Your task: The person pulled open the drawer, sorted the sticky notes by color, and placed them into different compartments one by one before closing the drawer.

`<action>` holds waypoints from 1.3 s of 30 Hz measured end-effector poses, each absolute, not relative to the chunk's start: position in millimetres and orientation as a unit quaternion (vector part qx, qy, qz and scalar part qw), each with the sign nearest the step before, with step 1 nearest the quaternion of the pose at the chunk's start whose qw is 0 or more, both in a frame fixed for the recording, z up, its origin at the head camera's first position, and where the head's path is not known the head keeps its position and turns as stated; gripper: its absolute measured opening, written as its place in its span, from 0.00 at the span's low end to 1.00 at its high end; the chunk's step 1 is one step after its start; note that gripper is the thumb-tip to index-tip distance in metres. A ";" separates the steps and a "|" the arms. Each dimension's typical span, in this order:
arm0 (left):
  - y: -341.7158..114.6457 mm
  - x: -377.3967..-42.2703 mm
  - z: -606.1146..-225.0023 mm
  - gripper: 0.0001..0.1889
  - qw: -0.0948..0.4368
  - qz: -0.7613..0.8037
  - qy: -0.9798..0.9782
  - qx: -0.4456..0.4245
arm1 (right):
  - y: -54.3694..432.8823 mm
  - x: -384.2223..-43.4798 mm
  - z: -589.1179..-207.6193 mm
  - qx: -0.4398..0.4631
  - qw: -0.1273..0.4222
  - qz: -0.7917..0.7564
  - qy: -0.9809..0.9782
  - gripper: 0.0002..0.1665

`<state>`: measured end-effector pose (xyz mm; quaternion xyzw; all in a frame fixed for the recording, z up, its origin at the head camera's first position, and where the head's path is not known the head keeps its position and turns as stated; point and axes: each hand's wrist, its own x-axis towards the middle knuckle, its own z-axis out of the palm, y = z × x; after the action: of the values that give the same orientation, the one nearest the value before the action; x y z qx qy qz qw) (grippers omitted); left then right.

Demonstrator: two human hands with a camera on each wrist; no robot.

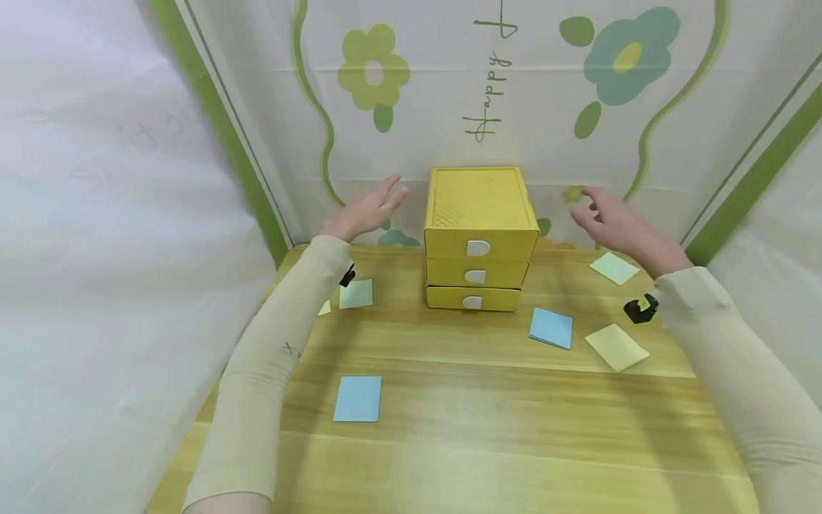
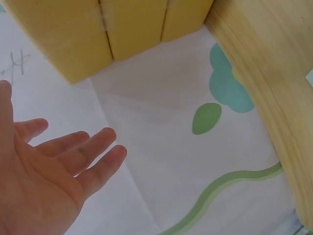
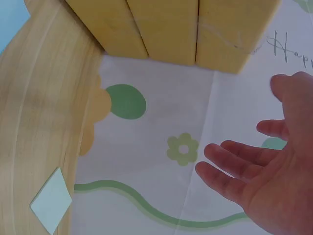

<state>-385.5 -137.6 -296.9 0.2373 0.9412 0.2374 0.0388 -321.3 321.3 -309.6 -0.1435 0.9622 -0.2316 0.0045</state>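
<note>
A yellow three-drawer box [image 1: 481, 200] with white tabs on its drawers stands at the back of the wooden table. Its lowest drawer appears slightly offset from the ones above. To its left, my left hand [image 1: 367, 210] is raised with loosely spread fingers, touching nothing. On the other side, my right hand [image 1: 616, 225] hovers apart from the box, its fingers loosely bent around nothing. Both wrist views show bare palms, the left hand [image 2: 54, 171] and the right hand [image 3: 264, 171], with the side of the box beyond them.
Blue sticky notes lie at front left [image 1: 357, 399] and right of the box [image 1: 551, 328]. A yellow note [image 1: 617, 348] and a pale green note [image 1: 614, 268] are farther right. Another green note [image 1: 356, 293] sits by the left forearm. A printed curtain [image 1: 424, 143] hangs behind.
</note>
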 end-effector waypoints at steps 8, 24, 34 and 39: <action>-124.9 -379.9 -293.3 0.43 0.040 0.248 0.935 0.249 | 302.8 -307.8 -307.9 -0.133 -0.047 -0.254 0.957 0.41; -100.1 -373.1 -294.3 0.39 0.050 0.317 0.914 0.247 | 265.2 -281.1 -309.1 -0.160 -0.241 -0.320 0.902 0.10; -86.9 -368.6 -298.3 0.41 0.050 0.340 0.911 0.230 | 232.8 -274.1 -320.0 -0.234 -0.312 -0.302 0.870 0.04; -79.3 -367.9 -297.5 0.41 0.050 0.364 0.904 0.220 | 216.4 -270.8 -324.5 -0.252 -0.301 -0.299 0.870 0.05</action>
<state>-367.9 -79.3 -297.5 0.2200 0.9035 0.3645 0.0495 -270.8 216.4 -324.5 -0.2516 0.8700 -0.2986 -0.3010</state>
